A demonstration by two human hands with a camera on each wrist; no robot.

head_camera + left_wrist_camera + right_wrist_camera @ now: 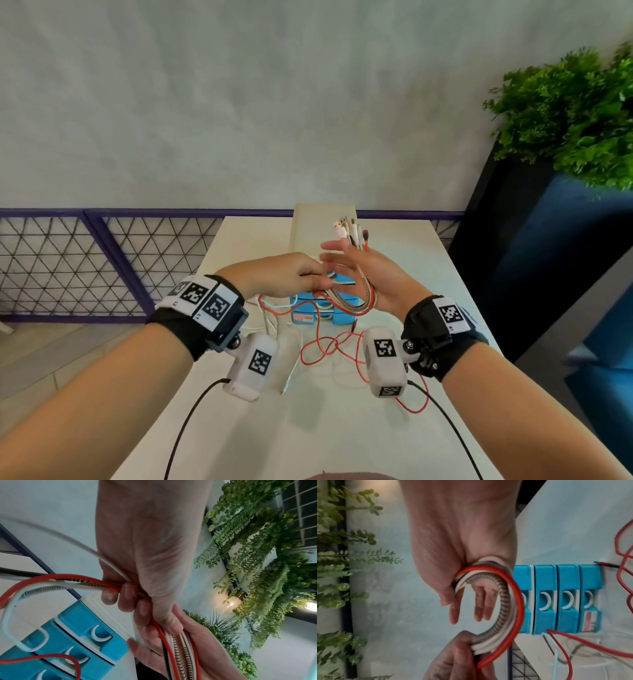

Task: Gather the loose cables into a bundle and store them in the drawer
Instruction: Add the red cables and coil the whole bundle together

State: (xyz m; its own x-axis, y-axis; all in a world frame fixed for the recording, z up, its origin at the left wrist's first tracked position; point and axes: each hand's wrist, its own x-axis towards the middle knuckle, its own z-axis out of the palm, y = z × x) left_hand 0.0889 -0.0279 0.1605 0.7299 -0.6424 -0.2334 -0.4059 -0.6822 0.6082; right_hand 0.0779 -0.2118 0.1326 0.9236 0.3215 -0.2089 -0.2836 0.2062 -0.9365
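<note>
Both hands were raised above the desk [239, 428], working the cables [356, 301]. Left hand [287, 274]: grip closed, fingers [109, 595] curled round the cables where they fed in from the desk. Right hand [373, 274]: grip loose, fingers [453, 612] straight, palm toward the left hand, thumb trapping the bundle against the palm. Cables ran in a curved loop between the two hands: red, white and a spring-wrapped one side by side. Plugs [349, 233] stuck out above the right hand's fingers. Rest of the red cable [329, 346] and a white one lay slack and tangled on the desk below the hands, one white loop over the drawer unit. Blue drawer unit [305, 310] stood on the desk under the hands, four drawers [544, 599], all looked closed. Plant [575, 113] off to the right.
</note>
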